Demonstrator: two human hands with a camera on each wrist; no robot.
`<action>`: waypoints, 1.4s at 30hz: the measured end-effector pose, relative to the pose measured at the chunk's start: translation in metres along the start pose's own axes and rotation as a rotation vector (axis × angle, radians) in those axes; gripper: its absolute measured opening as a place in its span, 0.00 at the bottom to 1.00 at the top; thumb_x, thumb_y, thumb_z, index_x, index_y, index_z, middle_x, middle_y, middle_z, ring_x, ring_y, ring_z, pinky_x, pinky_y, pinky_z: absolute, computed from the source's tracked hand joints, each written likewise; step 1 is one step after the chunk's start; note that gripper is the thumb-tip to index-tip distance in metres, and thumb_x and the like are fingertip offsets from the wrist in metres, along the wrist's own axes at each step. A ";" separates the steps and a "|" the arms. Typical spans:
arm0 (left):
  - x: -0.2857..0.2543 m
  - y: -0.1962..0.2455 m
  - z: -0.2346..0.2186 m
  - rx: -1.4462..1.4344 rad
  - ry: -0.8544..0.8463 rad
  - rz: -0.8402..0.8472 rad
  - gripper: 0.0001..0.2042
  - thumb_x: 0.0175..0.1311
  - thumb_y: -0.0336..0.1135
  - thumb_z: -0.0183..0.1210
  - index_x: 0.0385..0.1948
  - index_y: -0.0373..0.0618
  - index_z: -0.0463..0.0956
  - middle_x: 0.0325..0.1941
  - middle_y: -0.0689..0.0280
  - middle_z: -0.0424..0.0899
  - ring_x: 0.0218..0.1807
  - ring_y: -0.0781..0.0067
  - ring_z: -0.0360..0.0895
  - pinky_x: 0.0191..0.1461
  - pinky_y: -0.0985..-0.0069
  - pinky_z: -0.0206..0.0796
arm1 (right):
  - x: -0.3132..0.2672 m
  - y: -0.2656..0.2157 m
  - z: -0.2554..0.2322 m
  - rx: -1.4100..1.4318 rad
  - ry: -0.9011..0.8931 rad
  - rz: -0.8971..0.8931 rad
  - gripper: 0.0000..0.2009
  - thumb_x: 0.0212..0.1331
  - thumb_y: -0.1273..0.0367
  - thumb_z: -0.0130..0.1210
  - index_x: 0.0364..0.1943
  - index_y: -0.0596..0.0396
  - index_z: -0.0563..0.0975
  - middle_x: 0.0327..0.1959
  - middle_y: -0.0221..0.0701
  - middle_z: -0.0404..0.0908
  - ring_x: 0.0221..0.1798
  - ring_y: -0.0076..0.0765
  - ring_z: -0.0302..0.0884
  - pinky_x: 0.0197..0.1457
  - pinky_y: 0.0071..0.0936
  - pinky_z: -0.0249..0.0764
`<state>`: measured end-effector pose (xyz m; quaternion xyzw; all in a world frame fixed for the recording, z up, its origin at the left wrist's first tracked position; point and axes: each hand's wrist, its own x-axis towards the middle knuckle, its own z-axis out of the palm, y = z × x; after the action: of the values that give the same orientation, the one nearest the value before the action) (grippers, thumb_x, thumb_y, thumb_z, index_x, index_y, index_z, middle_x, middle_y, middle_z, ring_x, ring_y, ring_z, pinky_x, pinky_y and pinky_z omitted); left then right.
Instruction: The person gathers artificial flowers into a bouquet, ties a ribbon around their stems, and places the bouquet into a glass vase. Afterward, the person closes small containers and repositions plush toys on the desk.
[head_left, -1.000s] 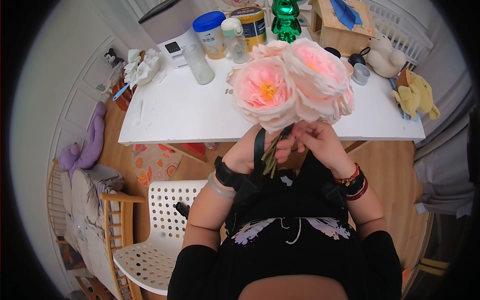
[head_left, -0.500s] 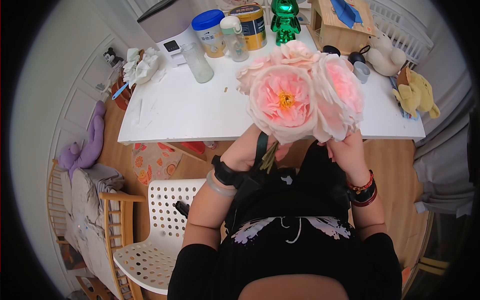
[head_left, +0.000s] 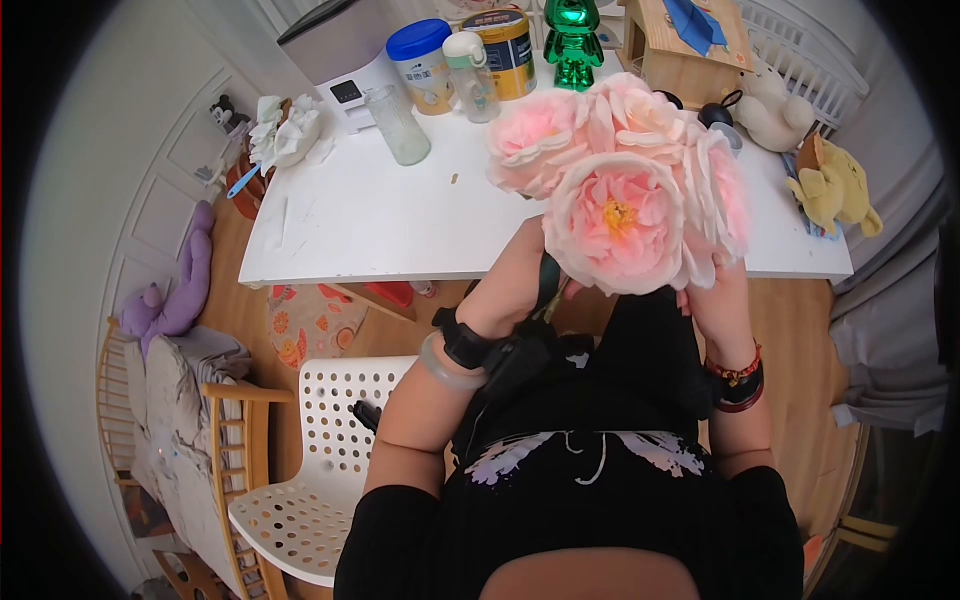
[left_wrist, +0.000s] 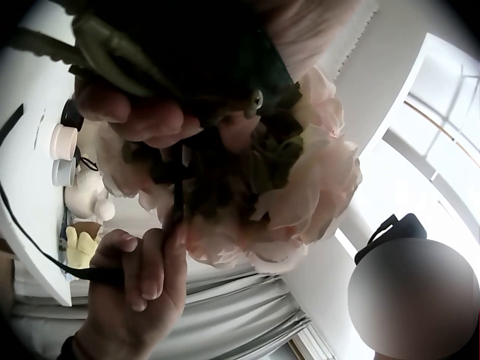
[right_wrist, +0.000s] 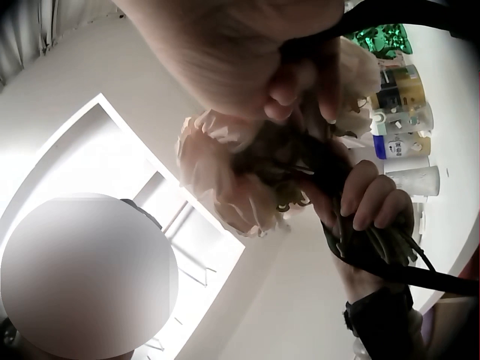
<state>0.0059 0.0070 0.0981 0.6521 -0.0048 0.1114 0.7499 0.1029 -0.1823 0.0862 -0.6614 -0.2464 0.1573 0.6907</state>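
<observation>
Pink flowers (head_left: 615, 215) form a bunch in front of the person, with blooms hiding most of the fingers in the head view. The left hand (head_left: 508, 288) grips the green stems (right_wrist: 381, 244), its fingers curled round them in the right wrist view. A dark ribbon (left_wrist: 105, 274) runs from the stems to the right hand (left_wrist: 142, 292), which pinches it between curled fingers. In the head view the right hand (head_left: 722, 308) is at the right, below the blooms. Another length of ribbon (right_wrist: 431, 280) hangs past the left hand.
On the white table (head_left: 380, 235) stand a glass (head_left: 400, 130), lidded tins (head_left: 424, 75), a bottle (head_left: 472, 85), a green figure (head_left: 573, 45) and a wooden house (head_left: 690, 55). A yellow plush toy (head_left: 835, 190) lies at the right edge. A white chair (head_left: 335, 430) stands left.
The bunch has moved right and turned, bringing another bloom to the front. The right hand has shifted right, away from the left hand, which has moved slightly right and up.
</observation>
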 end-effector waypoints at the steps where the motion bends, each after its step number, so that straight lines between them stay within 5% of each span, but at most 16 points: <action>1: 0.001 -0.004 0.001 0.009 0.006 -0.053 0.06 0.61 0.29 0.51 0.37 0.39 0.73 0.22 0.69 0.74 0.18 0.85 0.67 0.20 0.86 0.57 | 0.003 0.004 -0.004 -0.074 -0.039 0.014 0.06 0.55 0.78 0.48 0.34 0.61 0.75 0.15 0.25 0.72 0.13 0.15 0.65 0.14 0.13 0.59; 5: 0.014 -0.028 -0.006 0.188 0.099 -0.145 0.09 0.60 0.29 0.53 0.40 0.35 0.74 0.25 0.67 0.78 0.22 0.80 0.73 0.25 0.80 0.64 | 0.000 0.025 -0.004 -0.120 -0.016 -0.017 0.08 0.57 0.75 0.51 0.39 0.60 0.77 0.26 0.33 0.79 0.19 0.26 0.74 0.22 0.20 0.68; 7: 0.015 -0.026 -0.006 0.270 0.126 -0.066 0.10 0.59 0.30 0.55 0.41 0.35 0.74 0.25 0.65 0.80 0.24 0.76 0.75 0.29 0.76 0.66 | -0.001 0.028 0.002 -0.714 0.050 -0.550 0.12 0.51 0.76 0.55 0.41 0.62 0.75 0.32 0.40 0.78 0.31 0.45 0.75 0.34 0.32 0.71; 9: 0.018 -0.033 -0.006 0.434 0.228 0.160 0.12 0.58 0.31 0.58 0.40 0.36 0.74 0.31 0.56 0.84 0.31 0.57 0.81 0.38 0.67 0.70 | -0.012 0.018 0.009 -0.838 0.022 -0.569 0.14 0.50 0.75 0.57 0.43 0.62 0.75 0.36 0.42 0.77 0.36 0.50 0.74 0.39 0.35 0.71; 10: 0.019 -0.036 -0.008 0.436 0.231 0.160 0.12 0.58 0.31 0.58 0.40 0.36 0.74 0.31 0.56 0.84 0.31 0.57 0.81 0.38 0.67 0.70 | -0.019 0.012 0.014 -0.963 0.003 -0.581 0.16 0.49 0.74 0.58 0.45 0.62 0.75 0.40 0.43 0.77 0.41 0.55 0.73 0.45 0.38 0.71; 12: 0.019 -0.040 -0.008 0.744 0.268 0.375 0.12 0.55 0.28 0.56 0.41 0.38 0.73 0.33 0.51 0.82 0.33 0.49 0.79 0.35 0.64 0.70 | -0.025 0.012 0.020 -0.968 -0.007 -0.625 0.16 0.50 0.73 0.60 0.45 0.61 0.75 0.40 0.41 0.78 0.41 0.47 0.77 0.45 0.33 0.72; 14: 0.018 -0.040 -0.001 0.820 0.298 0.328 0.12 0.53 0.27 0.55 0.40 0.38 0.73 0.32 0.51 0.80 0.33 0.47 0.77 0.33 0.62 0.69 | -0.027 0.024 0.026 -0.450 -0.299 -0.238 0.17 0.51 0.70 0.62 0.46 0.61 0.74 0.39 0.38 0.78 0.40 0.39 0.78 0.45 0.28 0.73; 15: 0.019 -0.040 0.001 0.896 0.331 0.287 0.12 0.51 0.26 0.54 0.38 0.38 0.72 0.31 0.50 0.79 0.32 0.45 0.76 0.32 0.60 0.68 | -0.024 0.029 0.038 -0.272 -0.255 -0.284 0.16 0.54 0.68 0.61 0.43 0.62 0.73 0.33 0.32 0.78 0.36 0.31 0.78 0.41 0.24 0.74; 19: 0.023 -0.044 0.005 1.071 0.374 0.342 0.08 0.50 0.28 0.55 0.30 0.39 0.69 0.25 0.52 0.77 0.28 0.47 0.75 0.28 0.58 0.66 | -0.014 0.039 0.052 -0.193 -0.315 0.005 0.16 0.58 0.70 0.57 0.47 0.62 0.68 0.37 0.30 0.73 0.36 0.23 0.74 0.40 0.20 0.70; 26: 0.018 -0.035 0.003 1.049 0.381 0.292 0.11 0.51 0.34 0.60 0.30 0.39 0.70 0.23 0.52 0.78 0.28 0.48 0.76 0.28 0.61 0.67 | -0.016 0.036 0.060 -0.216 -0.214 0.163 0.07 0.58 0.72 0.52 0.39 0.58 0.72 0.39 0.28 0.73 0.38 0.20 0.70 0.41 0.18 0.65; 29: 0.018 -0.035 0.002 1.013 0.385 0.293 0.12 0.51 0.36 0.62 0.31 0.40 0.70 0.22 0.52 0.78 0.28 0.48 0.77 0.29 0.61 0.68 | -0.014 0.051 0.060 0.142 -0.166 -0.015 0.05 0.60 0.73 0.47 0.37 0.58 0.73 0.37 0.30 0.74 0.37 0.21 0.70 0.45 0.19 0.65; 31: 0.019 -0.034 -0.002 0.950 0.364 0.161 0.13 0.51 0.35 0.62 0.32 0.39 0.71 0.24 0.52 0.79 0.29 0.47 0.77 0.30 0.61 0.68 | -0.009 0.041 0.053 0.433 -0.315 0.024 0.12 0.64 0.71 0.46 0.49 0.61 0.70 0.35 0.33 0.77 0.42 0.25 0.73 0.51 0.22 0.67; 34: 0.019 -0.041 -0.006 1.001 0.403 0.234 0.12 0.50 0.34 0.62 0.32 0.39 0.70 0.24 0.52 0.78 0.30 0.47 0.77 0.31 0.60 0.68 | -0.008 0.038 0.046 0.579 -0.502 0.210 0.14 0.65 0.70 0.42 0.50 0.63 0.69 0.33 0.29 0.76 0.36 0.25 0.72 0.47 0.23 0.69; 38: 0.017 -0.041 -0.010 1.034 0.378 0.205 0.12 0.51 0.33 0.62 0.33 0.39 0.70 0.25 0.52 0.78 0.31 0.47 0.76 0.32 0.60 0.67 | -0.011 0.046 0.049 0.478 -0.489 0.196 0.12 0.63 0.70 0.46 0.47 0.62 0.69 0.29 0.27 0.76 0.28 0.25 0.70 0.41 0.24 0.70; 40: 0.018 -0.044 -0.013 1.072 0.418 0.214 0.13 0.51 0.35 0.63 0.32 0.40 0.70 0.25 0.53 0.78 0.31 0.47 0.76 0.32 0.60 0.67 | -0.012 0.039 0.051 -0.350 -0.334 -0.117 0.11 0.61 0.70 0.50 0.43 0.63 0.70 0.22 0.32 0.76 0.21 0.33 0.72 0.32 0.29 0.70; 42: 0.016 -0.039 -0.013 1.080 0.417 0.209 0.13 0.51 0.35 0.63 0.32 0.40 0.70 0.25 0.53 0.78 0.31 0.47 0.76 0.31 0.60 0.67 | -0.011 0.050 0.052 -0.457 -0.217 -0.271 0.10 0.60 0.70 0.52 0.41 0.63 0.72 0.21 0.35 0.75 0.20 0.39 0.73 0.30 0.31 0.70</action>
<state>0.0265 0.0178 0.0606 0.9020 0.1360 0.2975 0.2817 0.0703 -0.1407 0.0354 -0.7403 -0.4339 0.0739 0.5082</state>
